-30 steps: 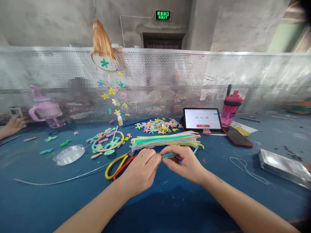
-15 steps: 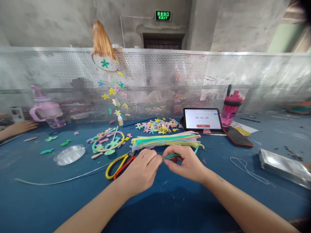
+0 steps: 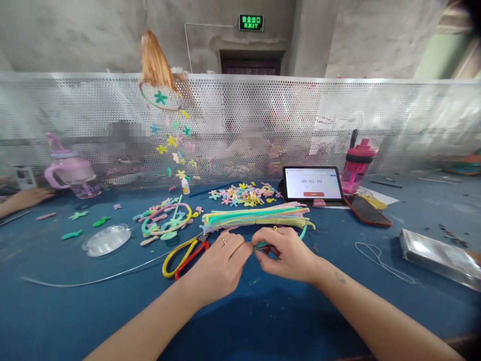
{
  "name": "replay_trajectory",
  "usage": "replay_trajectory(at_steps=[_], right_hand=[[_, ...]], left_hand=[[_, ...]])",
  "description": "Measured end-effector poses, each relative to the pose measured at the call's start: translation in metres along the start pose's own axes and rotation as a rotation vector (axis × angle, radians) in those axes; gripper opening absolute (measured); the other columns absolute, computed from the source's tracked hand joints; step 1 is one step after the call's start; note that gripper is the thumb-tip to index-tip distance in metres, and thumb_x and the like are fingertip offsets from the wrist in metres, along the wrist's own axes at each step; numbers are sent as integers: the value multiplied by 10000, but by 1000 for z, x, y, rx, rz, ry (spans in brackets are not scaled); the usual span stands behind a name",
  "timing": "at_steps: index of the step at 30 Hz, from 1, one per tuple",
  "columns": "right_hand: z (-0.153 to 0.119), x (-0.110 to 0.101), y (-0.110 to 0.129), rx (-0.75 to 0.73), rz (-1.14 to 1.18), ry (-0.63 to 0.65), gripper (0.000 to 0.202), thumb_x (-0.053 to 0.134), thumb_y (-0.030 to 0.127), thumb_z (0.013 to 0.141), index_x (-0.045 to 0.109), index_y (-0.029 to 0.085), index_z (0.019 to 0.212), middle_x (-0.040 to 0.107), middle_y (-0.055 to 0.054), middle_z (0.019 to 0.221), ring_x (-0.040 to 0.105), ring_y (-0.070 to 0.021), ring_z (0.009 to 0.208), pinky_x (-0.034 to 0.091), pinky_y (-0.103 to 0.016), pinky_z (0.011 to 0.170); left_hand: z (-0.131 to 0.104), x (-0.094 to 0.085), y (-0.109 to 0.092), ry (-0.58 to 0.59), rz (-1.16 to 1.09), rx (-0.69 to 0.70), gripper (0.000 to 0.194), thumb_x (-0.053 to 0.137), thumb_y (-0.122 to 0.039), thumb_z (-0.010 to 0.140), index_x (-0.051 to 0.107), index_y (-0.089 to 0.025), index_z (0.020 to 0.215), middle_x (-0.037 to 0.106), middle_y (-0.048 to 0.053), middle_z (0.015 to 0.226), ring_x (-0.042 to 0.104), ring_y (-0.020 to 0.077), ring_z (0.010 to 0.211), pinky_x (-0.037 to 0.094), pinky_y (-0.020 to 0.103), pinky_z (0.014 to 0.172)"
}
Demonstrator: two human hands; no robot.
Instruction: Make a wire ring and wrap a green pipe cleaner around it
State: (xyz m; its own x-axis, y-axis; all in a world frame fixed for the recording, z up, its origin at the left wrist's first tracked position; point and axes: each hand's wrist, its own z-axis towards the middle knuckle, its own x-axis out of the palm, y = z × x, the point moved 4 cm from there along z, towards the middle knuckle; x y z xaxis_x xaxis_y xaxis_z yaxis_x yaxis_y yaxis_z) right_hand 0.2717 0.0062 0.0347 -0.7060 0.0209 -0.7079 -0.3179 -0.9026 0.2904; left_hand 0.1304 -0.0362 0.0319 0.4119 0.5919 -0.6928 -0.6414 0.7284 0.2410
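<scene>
A green pipe cleaner (image 3: 261,246) runs from between my fingertips back under my right palm. My right hand (image 3: 287,253) pinches it between thumb and forefinger; a loose green end curves out behind that hand. My left hand (image 3: 221,260) is closed with its fingertips at the other end of the stem, the exact grip hidden by the fingers. Just beyond both hands lies a bundle of pastel pipe cleaners (image 3: 255,217). Scissors with one yellow and one red handle (image 3: 181,258) rest beside my left hand, blades partly under it.
Flower-shaped pieces (image 3: 244,194) are heaped behind the bundle, near a tablet (image 3: 312,183) with a timer. Left are a wrapped hoop (image 3: 188,220), a clear lid (image 3: 107,239) and a purple jug (image 3: 73,173). A phone (image 3: 368,210) and cord (image 3: 383,263) lie right. Another person's hand (image 3: 35,195) rests far left.
My fingers shift slightly around the green pipe cleaner, and less of it shows in my right hand. The tablet timer goes from 00:02:08 to 00:02:09.
</scene>
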Motion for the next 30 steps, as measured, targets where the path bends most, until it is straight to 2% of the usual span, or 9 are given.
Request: replay_trajectory(at_steps=[5,10,17,23,30], right_hand=[[-1,-2,2,-148,-151,59,109,473,193,811,551,190,887,534,22,644,446,-100,556,316,-226,522],[1,-2,7,-236,-317,58,131,434,133,803,523,180,721,444,33,592,335,-91,514,240,-238,492],[2,-1,8,-266,-359,64,168,407,95,784,482,179,660,389,42,570,280,-92,514,229,-234,493],[1,-3,8,-287,-369,67,171,409,111,808,493,180,676,438,33,581,326,-96,532,255,-235,506],[-1,-2,7,-296,-366,73,168,414,76,787,478,187,679,430,38,601,329,-96,552,264,-235,519]], left_hand=[[0,0,0,22,-36,-16,198,357,-43,836,521,-117,919,524,74,791,486,197,774,485,361,731],[0,-1,-1,38,-27,-17,180,354,-48,841,513,-128,866,520,75,794,483,199,767,477,360,728],[-1,1,-2,63,-37,-14,183,359,-44,835,517,-123,884,501,69,785,460,194,753,473,352,725],[1,2,-2,84,-49,-23,198,341,-48,839,517,-133,866,499,65,778,450,187,737,476,357,721],[1,1,-2,90,-43,-20,191,343,-53,843,515,-136,853,500,64,776,453,187,737,475,352,716]])
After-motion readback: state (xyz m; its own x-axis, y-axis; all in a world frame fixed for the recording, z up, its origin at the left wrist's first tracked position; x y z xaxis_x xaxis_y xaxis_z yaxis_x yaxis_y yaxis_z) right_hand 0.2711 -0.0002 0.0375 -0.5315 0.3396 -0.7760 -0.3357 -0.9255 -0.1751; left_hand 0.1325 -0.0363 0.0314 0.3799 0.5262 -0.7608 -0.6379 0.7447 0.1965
